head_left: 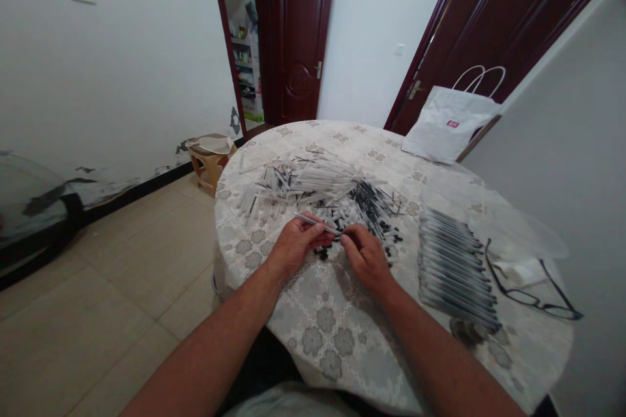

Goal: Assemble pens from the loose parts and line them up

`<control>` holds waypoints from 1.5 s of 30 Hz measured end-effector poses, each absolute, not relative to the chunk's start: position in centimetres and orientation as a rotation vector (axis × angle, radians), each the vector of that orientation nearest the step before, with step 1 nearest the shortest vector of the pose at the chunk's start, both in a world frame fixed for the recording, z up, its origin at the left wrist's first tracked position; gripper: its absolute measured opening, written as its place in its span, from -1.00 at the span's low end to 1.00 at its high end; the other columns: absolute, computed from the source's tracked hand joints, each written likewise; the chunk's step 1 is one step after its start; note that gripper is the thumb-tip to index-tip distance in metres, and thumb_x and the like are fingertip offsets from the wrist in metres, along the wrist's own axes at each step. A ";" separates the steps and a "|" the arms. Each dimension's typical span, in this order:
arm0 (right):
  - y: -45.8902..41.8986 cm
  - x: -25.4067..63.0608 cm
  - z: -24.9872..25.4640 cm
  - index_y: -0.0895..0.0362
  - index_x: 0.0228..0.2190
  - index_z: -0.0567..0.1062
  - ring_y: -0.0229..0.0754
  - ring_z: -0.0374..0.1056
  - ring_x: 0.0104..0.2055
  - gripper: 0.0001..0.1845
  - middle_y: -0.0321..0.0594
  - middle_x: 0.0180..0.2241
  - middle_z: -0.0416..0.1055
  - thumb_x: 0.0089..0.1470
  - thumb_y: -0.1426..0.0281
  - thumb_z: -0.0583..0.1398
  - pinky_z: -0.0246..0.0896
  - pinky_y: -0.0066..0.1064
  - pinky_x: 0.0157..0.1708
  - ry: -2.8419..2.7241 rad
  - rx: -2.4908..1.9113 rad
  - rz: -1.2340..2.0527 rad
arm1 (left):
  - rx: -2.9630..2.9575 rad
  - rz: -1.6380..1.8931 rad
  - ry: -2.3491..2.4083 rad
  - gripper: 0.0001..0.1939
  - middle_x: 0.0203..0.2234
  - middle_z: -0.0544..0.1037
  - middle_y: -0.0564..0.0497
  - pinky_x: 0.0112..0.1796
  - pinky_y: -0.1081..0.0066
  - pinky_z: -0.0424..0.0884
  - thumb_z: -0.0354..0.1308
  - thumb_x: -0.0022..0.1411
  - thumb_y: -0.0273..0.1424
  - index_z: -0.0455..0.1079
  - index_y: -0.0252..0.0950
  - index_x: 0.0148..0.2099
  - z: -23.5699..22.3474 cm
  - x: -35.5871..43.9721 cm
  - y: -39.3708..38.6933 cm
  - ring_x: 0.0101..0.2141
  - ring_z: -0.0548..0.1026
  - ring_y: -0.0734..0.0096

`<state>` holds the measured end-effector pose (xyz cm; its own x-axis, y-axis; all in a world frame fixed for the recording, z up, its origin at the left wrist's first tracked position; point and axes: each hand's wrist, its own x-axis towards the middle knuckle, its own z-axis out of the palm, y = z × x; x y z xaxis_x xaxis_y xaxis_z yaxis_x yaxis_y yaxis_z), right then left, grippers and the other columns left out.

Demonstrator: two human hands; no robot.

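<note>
My left hand [296, 242] is closed around a pale pen barrel [313, 221] that points right toward my other hand. My right hand [364, 254] pinches at the barrel's right tip, fingers pressed together on a small part I cannot make out. Both hands hover over a round table [323, 326] with a floral lace cloth. Just beyond them lies a heap of loose white barrels and black pen parts [327, 190]. A neat row of assembled pens [454, 267] lies to the right of my right hand.
Black-framed glasses [531, 293] rest at the table's right edge near clear plastic. A white paper bag [447, 124] leans at the far side. A small wooden stool [210, 156] stands by the left wall. Tiled floor lies left, dark doors behind.
</note>
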<state>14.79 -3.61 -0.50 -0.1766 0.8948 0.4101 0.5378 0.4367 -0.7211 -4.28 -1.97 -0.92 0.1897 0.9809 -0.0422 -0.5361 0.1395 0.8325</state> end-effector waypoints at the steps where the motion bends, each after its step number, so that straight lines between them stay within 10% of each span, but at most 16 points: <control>1: -3.6 14.8 -0.5 0.09 -0.32 0.44 -0.20 0.31 -0.37 -0.75 -0.29 -0.42 0.40 0.33 0.24 0.08 0.13 -0.39 -0.33 -1.867 -1.223 0.549 | 0.794 1.232 0.708 -0.65 -0.28 0.68 -0.13 -0.14 0.19 0.58 0.46 0.09 -0.34 0.39 -0.33 -0.18 -0.9 -4.3 -2.0 -0.31 0.68 0.24; 28: -4.0 14.6 -0.4 0.06 -0.48 0.37 -0.21 0.27 -0.46 -0.57 -0.33 -0.54 0.31 0.40 0.21 -0.03 0.11 -0.39 -0.41 -1.853 -1.154 0.796 | 0.885 1.222 0.749 -0.68 -0.31 0.68 -0.10 -0.13 0.21 0.57 0.44 0.12 -0.28 0.43 -0.33 -0.20 -1.2 -4.5 -1.8 -0.34 0.66 0.29; 34: -3.8 14.5 -0.7 0.07 -0.20 0.50 -0.16 0.34 -0.34 -0.80 -0.22 -0.33 0.48 0.30 0.25 0.13 0.17 -0.36 -0.28 -2.003 -1.160 0.474 | 0.970 1.242 0.831 -0.65 -0.38 0.67 -0.09 -0.17 0.22 0.58 0.45 0.09 -0.24 0.44 -0.33 -0.21 -1.2 -4.5 -1.9 -0.38 0.65 0.27; 41: -3.0 16.0 -0.2 0.07 -0.44 0.43 -0.16 0.30 -0.38 -0.59 -0.23 -0.46 0.40 0.40 0.22 -0.01 0.12 -0.35 -0.30 -1.856 -1.274 0.291 | 1.004 1.546 1.087 -0.68 -0.27 0.63 -0.07 -0.36 0.36 0.53 0.28 0.22 -0.11 0.44 -0.28 -0.21 -0.5 -6.0 -0.8 -0.40 0.59 0.36; 45: -2.3 17.2 -0.2 0.11 -0.23 0.57 -0.11 0.38 -0.30 -0.59 -0.17 -0.36 0.50 0.38 0.22 -0.02 0.21 -0.33 -0.26 -1.624 -1.286 0.326 | 1.276 1.501 1.341 -0.82 -0.37 0.60 -0.01 -0.40 0.41 0.42 0.33 0.16 -0.28 0.50 -0.23 -0.22 0.4 -7.2 0.2 -0.42 0.55 0.33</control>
